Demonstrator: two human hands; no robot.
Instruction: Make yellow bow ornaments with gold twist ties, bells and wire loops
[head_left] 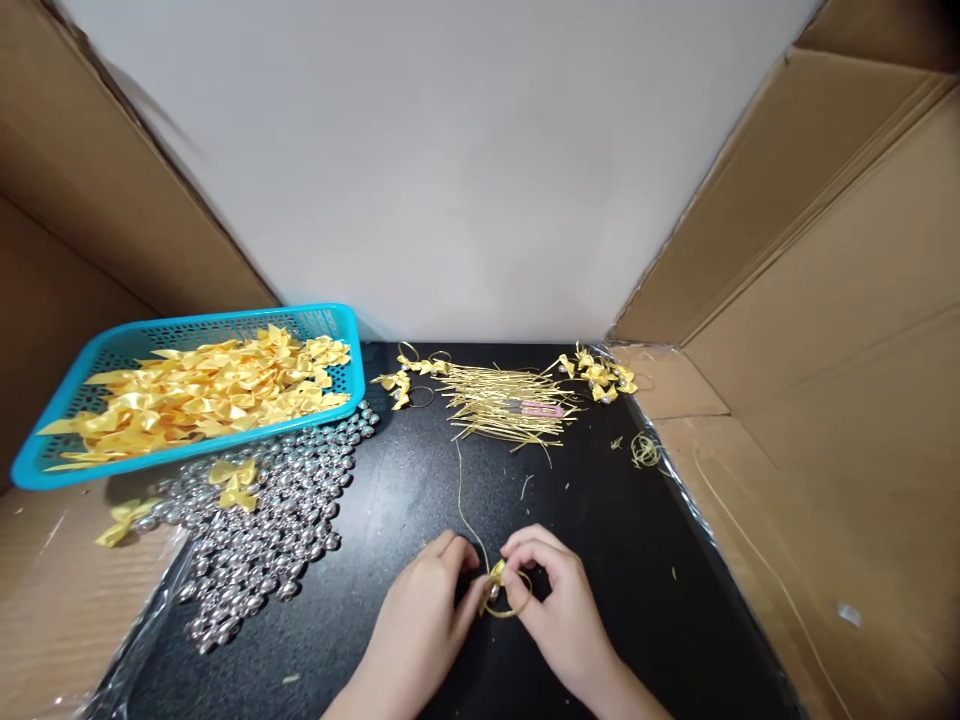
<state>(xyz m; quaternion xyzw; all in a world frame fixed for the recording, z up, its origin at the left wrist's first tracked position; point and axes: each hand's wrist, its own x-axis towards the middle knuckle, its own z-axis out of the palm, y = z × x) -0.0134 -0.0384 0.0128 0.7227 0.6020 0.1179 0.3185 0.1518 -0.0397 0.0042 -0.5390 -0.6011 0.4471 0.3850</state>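
Observation:
My left hand [424, 615] and my right hand [559, 600] meet low in the middle of the black table top [420, 480]. Both pinch a small yellow bow [497, 573] tied with a gold cord [469, 510] that loops below the fingers and trails away toward the back. A small silver bell seems to hang at the bow, partly hidden by my fingers.
A teal basket [341, 325] full of yellow ribbon bows [217, 385] sits at the left. Below it lies a heap of silver bells [270, 520]. A bundle of gold cords [506, 405] and finished bows [604, 375] lie at the back. Cardboard walls [825, 330] flank both sides.

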